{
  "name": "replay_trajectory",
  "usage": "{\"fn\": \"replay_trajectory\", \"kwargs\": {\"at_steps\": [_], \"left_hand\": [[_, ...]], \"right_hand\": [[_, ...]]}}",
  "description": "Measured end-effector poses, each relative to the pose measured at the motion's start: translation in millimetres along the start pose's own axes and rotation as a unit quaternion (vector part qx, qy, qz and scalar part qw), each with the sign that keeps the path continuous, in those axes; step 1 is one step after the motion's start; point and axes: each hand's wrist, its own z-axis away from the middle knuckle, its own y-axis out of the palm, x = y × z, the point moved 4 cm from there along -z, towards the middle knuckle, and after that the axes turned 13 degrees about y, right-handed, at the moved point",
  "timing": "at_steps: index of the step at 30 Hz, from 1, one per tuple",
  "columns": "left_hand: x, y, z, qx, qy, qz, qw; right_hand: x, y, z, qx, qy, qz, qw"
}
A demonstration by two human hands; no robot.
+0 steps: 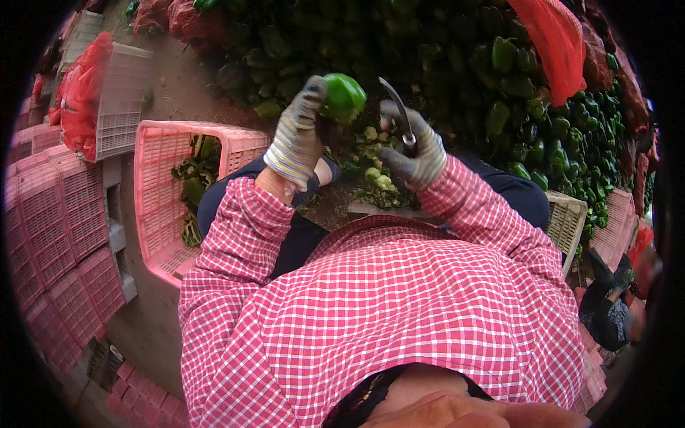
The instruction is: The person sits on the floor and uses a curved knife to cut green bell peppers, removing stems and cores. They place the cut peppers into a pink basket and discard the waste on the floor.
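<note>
My left hand (pixel 297 136), in a striped knit glove, holds a green bell pepper (pixel 344 98) by its left side, above the ground in front of me. To the right of it, my right hand (pixel 417 142), in a like glove, grips a small curved knife (pixel 398 102) whose blade points up and left, apart from the pepper. Below and between the hands lie cut pale green pepper scraps (pixel 381 181) on the ground. A large heap of green bell peppers (pixel 497 120) spreads beyond both hands, darker at its far part.
A pink plastic crate (pixel 151 214) with peppers and leaves stands at my left knee. A beige crate (pixel 567 219) stands by my right knee. Red mesh sacks (pixel 556 48) lie around the heap. Stacked pink crates (pixel 48 208) line the left. Another person (pixel 610 305) sits at the far right.
</note>
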Motion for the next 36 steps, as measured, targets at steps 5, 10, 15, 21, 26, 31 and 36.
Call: {"fn": "replay_trajectory", "kwargs": {"at_steps": [5,10,15,21,26,31,36], "left_hand": [[13.6,20.2,8.9,-0.012,-0.024,-0.062,0.998],[3.4,34.8,17.7,0.051,0.199,-0.235,0.95],[0.1,26.3,15.4,-0.043,0.059,0.024,0.997],[-21.7,6.9,12.3,-0.041,0.003,0.118,0.992],[-19.0,-0.2,15.1,0.031,0.123,-0.108,0.986],[-14.0,-5.7,15.5,-0.03,0.089,-0.015,0.995],[-18.8,2.9,19.1,0.05,0.114,-0.066,0.99]], "right_hand": [[34.8,14.9,-17.2,0.074,-0.065,-0.07,0.993],[42.6,36.5,-20.7,0.063,-0.056,-0.116,0.99],[44.2,37.5,-19.8,0.132,0.041,-0.314,0.939],[48.0,38.2,-21.8,0.236,0.112,-0.473,0.841],[48.2,42.9,-25.6,0.059,0.018,-0.313,0.948],[44.9,39.4,-21.4,0.046,0.035,-0.098,0.994],[35.6,24.7,-24.9,0.025,0.068,-0.13,0.989]]}}
